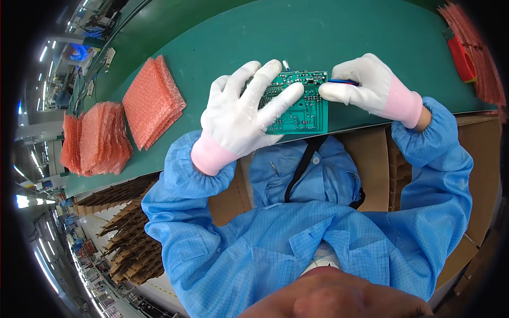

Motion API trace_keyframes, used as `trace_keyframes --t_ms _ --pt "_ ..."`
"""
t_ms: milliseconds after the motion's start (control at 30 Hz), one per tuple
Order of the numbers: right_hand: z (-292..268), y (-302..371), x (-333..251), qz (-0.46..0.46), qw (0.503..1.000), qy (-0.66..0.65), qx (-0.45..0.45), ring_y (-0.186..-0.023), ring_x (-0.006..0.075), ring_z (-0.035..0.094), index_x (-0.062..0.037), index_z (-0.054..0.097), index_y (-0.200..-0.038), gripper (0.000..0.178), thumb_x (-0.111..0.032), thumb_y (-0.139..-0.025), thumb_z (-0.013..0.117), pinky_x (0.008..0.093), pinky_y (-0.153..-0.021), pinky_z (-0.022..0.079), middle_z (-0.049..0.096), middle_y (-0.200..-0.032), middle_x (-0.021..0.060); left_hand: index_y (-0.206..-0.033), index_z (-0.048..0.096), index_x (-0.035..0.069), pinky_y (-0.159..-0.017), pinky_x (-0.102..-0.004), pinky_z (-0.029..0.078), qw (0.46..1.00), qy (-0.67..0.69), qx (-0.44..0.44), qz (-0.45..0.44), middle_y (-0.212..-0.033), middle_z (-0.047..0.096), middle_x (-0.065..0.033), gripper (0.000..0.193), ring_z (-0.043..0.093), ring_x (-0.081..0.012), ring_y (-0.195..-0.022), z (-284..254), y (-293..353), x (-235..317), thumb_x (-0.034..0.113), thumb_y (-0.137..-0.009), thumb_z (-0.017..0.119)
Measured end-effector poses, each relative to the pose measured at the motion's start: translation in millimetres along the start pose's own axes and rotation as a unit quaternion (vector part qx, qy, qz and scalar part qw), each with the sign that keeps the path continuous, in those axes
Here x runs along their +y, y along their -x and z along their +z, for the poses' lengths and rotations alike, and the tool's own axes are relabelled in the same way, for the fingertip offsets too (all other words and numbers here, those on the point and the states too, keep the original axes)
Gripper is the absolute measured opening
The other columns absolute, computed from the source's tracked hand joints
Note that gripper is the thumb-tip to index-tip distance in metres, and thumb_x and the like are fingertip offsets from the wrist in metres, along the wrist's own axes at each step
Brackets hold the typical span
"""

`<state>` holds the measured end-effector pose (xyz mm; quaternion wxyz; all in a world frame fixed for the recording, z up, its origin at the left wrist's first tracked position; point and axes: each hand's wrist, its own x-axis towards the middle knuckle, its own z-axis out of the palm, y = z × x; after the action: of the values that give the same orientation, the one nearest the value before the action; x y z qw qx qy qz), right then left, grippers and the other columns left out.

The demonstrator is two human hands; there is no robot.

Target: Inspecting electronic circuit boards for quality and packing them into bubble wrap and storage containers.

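Note:
A green circuit board (310, 114) with many small solder points and parts lies at the near edge of the green table. My left hand (241, 103), in a white glove with a pink cuff, holds the board from its left side. The thumb lies across its face, and the fingers reach over its left part and far edge, hiding that side. At the board's right edge, my right hand (355, 82), gloved alike, is closed in a pinch on thin blue and red wires (343, 81). A small white piece (286, 64) shows just past the far edge; its kind is unclear.
Pink bubble-wrap bags lie in a flat pile (154, 103) and an upright stack (98, 139) on the left. More pink bubble wrap (474, 47) and a red-and-black object (462, 59) sit far right. Cardboard (371, 164) and brown dividers (135, 249) are below the table edge.

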<state>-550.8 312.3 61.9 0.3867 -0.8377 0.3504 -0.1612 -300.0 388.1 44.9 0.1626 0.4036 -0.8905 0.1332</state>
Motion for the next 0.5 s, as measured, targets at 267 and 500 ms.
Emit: trace_keyframes --t_ms 267,500 --pt "-4 19 -13 -0.298 0.924 0.227 0.083 -0.045 0.0272 0.052 -0.0095 0.059 -0.063 0.023 -0.025 -0.069 0.076 0.0365 -0.041 0.038 0.049 -0.050 0.0082 -0.149 0.024 0.001 -0.106 -0.0407 0.035 0.740 0.638 -0.012 -0.213 -0.141 0.044 -0.0185 0.106 0.043 -0.0298 -0.131 -4 5 -36 0.037 -0.065 0.078" --pt "-7 22 -25 -0.405 0.854 0.307 0.109 -0.046 0.0201 0.052 -0.0163 0.054 -0.065 0.027 -0.035 -0.065 0.074 0.0348 -0.042 0.039 0.046 -0.053 0.0005 -0.150 0.020 0.004 -0.110 -0.0322 0.030 0.505 0.763 -0.400 -0.040 -0.141 0.042 -0.0161 0.114 0.036 -0.0241 -0.134 10 -5 -19 0.008 -0.054 0.080"
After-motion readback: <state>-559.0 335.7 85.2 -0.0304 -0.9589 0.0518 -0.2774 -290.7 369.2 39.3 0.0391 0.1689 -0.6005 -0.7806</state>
